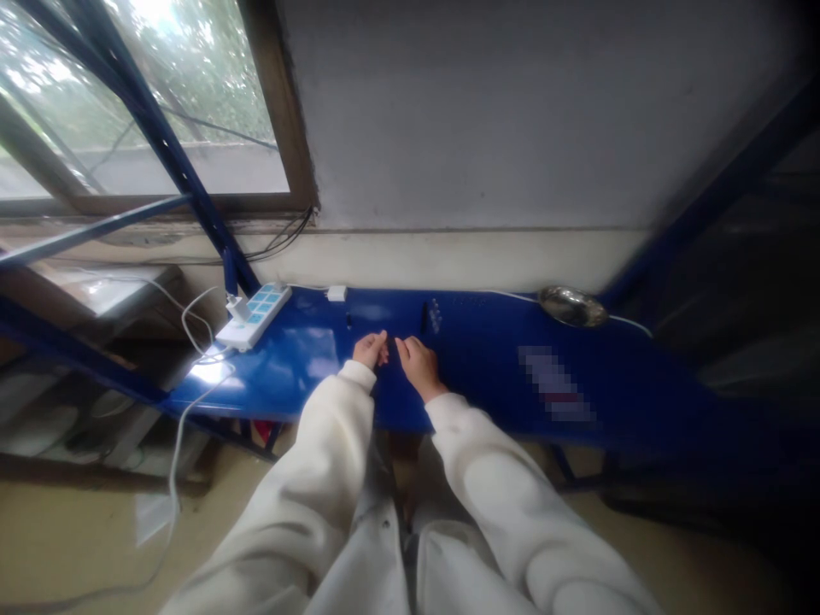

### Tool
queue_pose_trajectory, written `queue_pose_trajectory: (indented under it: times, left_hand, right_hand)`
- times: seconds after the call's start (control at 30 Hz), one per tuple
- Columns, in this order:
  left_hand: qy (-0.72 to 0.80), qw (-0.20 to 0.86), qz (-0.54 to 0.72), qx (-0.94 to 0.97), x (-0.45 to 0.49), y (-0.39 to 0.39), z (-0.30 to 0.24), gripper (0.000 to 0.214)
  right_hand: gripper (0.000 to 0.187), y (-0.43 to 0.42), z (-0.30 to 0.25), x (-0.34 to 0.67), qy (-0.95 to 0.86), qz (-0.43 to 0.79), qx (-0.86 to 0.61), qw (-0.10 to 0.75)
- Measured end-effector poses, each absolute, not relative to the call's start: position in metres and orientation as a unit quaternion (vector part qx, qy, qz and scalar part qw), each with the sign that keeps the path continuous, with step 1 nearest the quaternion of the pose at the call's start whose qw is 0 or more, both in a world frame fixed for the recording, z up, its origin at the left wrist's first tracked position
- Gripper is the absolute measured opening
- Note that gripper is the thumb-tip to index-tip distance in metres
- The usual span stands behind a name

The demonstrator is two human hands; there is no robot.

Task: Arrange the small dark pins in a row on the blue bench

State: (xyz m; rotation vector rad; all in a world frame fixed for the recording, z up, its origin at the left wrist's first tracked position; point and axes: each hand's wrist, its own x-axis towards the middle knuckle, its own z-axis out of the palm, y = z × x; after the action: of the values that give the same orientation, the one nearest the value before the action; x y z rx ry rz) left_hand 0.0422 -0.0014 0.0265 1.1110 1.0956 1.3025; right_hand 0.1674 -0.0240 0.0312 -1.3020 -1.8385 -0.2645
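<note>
Over the front half of a blue table (474, 376), my two hands are close together with a small gap between their fingertips. My left hand (371, 349) is closed, thumb and fingers pinched; whatever it may hold is too small to make out. My right hand (418, 362) is curled with its thumb toward the left hand, and its grip is hidden too. Just beyond the right hand lies a thin dark stick-like piece (424, 317), with a cluster of small shiny pieces (436, 316) beside it. A tiny dark piece (349, 321) rests behind the left hand.
A white power strip (254, 318) with a plug and cables lies at the table's left end. A white adapter (336, 294) sits at the back edge. A shiny metal dish-like object (572, 307) with a white cord stands back right; a blurred patch (556, 384) is nearer.
</note>
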Motion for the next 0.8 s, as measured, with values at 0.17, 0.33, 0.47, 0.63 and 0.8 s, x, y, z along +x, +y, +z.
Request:
queue_pose_trajectory:
  times: [0.17,0.33,0.47,0.63,0.8]
  left_hand:
    - [0.484,0.505,0.533,0.476,0.0446,-0.0023,0.0279,0.041]
    - [0.491,0.510,0.530,0.467,0.0459,0.0000,0.0251,0.041]
    - [0.494,0.510,0.527,0.468,0.0455,0.0005,0.0240,0.042]
    - [0.497,0.505,0.519,0.478,0.0434,-0.0004,0.0241,0.046]
    - [0.474,0.512,0.519,0.493,0.0420,0.0011,0.0227,0.044]
  right_hand:
    - [0.039,-0.0239,0.0308,0.1677,-0.737,-0.115,-0.513,0.425]
    - [0.039,-0.0239,0.0295,0.1680,-0.744,-0.107,-0.502,0.428]
    - [0.039,-0.0245,0.0298,0.1680,-0.749,-0.097,-0.494,0.430]
    - [0.038,-0.0252,0.0297,0.1686,-0.748,-0.073,-0.494,0.437]
    - [0.032,-0.0254,0.0296,0.1703,-0.732,0.006,-0.496,0.466]
